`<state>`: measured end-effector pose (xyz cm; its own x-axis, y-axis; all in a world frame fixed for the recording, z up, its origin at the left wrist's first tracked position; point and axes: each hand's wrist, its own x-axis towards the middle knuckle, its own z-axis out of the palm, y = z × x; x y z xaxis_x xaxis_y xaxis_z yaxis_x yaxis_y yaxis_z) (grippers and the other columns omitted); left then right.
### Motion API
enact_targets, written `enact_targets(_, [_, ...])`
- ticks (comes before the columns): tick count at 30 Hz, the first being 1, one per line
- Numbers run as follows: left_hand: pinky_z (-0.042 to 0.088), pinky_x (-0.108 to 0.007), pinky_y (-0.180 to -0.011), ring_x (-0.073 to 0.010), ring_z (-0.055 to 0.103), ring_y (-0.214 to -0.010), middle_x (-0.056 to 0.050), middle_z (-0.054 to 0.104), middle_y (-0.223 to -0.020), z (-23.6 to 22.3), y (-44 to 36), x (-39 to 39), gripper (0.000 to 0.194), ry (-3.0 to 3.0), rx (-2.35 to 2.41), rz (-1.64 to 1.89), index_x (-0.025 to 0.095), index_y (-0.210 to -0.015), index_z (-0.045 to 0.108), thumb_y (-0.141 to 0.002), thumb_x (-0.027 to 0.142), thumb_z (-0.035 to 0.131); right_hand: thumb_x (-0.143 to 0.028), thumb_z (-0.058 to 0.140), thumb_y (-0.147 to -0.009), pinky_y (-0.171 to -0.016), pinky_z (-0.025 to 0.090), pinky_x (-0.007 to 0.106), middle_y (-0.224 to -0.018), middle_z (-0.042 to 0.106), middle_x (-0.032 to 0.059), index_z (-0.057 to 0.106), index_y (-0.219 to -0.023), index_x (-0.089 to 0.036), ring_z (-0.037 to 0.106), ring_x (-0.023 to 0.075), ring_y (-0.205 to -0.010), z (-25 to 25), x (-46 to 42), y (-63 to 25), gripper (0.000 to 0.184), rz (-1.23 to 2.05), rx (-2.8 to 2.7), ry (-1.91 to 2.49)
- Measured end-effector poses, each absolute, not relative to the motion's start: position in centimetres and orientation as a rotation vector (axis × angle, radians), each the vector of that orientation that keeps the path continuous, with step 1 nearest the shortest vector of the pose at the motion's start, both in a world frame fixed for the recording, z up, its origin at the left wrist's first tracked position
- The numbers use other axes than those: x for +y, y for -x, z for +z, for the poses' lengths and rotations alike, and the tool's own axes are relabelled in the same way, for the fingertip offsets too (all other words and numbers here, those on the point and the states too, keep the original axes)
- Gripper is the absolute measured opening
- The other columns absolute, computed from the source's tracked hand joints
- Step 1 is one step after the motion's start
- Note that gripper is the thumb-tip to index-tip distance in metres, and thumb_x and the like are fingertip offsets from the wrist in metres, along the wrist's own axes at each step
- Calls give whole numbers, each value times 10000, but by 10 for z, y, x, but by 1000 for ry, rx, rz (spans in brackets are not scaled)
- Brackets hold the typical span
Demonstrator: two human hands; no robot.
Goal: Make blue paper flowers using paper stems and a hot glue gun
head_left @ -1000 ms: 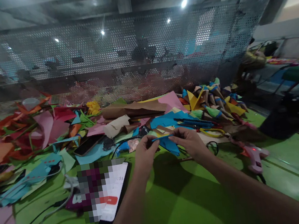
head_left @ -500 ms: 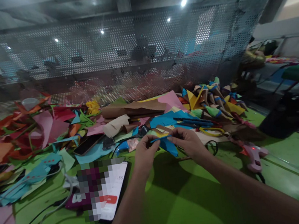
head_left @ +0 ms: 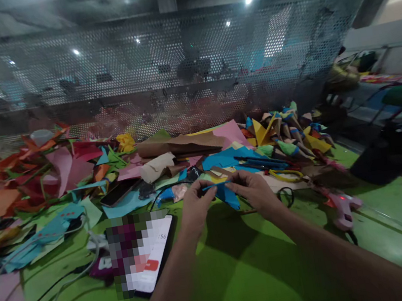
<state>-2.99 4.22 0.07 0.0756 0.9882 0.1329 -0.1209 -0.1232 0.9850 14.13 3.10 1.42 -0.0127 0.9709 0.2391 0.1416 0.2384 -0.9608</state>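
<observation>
Between my two hands is a small piece of folded blue paper (head_left: 227,197), held above the green table (head_left: 241,277). My left hand (head_left: 197,206) pinches its left end between thumb and fingers. On the other side, my right hand (head_left: 251,191) grips the right end the same way. A flap of the paper hangs down below my fingertips. Behind my hands lie blue paper sheets (head_left: 225,157) and several dark blue pen-like sticks (head_left: 260,162). Yellow-handled scissors (head_left: 285,174) rest just beyond my right hand.
A lit phone (head_left: 153,256) lies left of my forearm, near white and black cables. Another dark phone (head_left: 120,192) sits farther back. At right is a pink glue gun (head_left: 344,209). Heaped coloured paper (head_left: 69,172) and paper cones (head_left: 288,133) line the perforated metal screen (head_left: 157,75).
Both hands keep their pinch on the blue paper, whose hanging flap appears slightly more opened out. The whole view has shifted a little.
</observation>
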Motion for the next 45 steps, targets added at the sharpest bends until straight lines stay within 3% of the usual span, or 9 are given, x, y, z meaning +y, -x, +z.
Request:
enact_targets(11, [428,-233,-661,-120,546,-690,14,636,-728,0,30,42,173,-1268,990,1281,163,-782,685,-678,288,742,-407,713,-727,-640,431,287,-749,605,6,653,-800,-199,529,161,-688,15,29,-140,229,959,-1436,1126])
enact_targets(39, [454,-227,-580,-101,547,-577,26,609,-625,9,33,44,246,-1151,1019,1371,155,-784,686,-637,327,782,-408,715,-722,-590,391,269,-687,582,-14,653,-784,-204,502,150,-642,15,35,-149,222,869,-1387,1145])
enact_targets(45, [456,-222,-604,-98,563,-606,20,632,-680,3,36,47,201,-1206,997,1396,164,-795,684,-687,312,765,-422,717,-726,-612,407,274,-710,603,0,653,-793,-202,525,159,-666,17,35,-150,239,855,-1402,1146])
